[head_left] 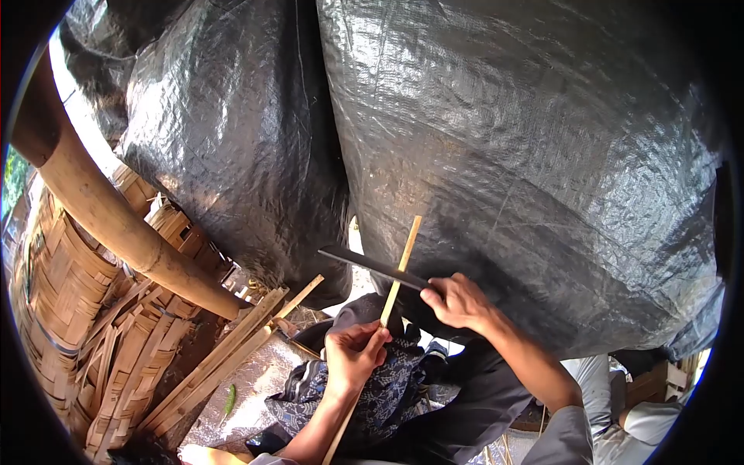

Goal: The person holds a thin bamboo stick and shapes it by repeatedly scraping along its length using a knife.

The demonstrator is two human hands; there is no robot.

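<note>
My left hand (353,358) is closed round a long pale bamboo strip (393,298), which slants up and away from my lap. The strip's lower end runs back under my forearm. My right hand (459,303) grips a long dark-bladed knife (360,261); its handle is hidden in my fingers. The blade lies across the upper part of the strip, pointing left, and appears to touch it. Beneath my left hand is a blue patterned cloth (384,395) over my lap.
Large black tarpaulin-covered bundles (527,163) stand close in front. On the left are a thick bamboo pole (116,221), woven bamboo baskets (66,287) and split bamboo pieces (217,364). A green chili-like pod (230,399) lies on the ground. Part of another person (651,422) shows at lower right.
</note>
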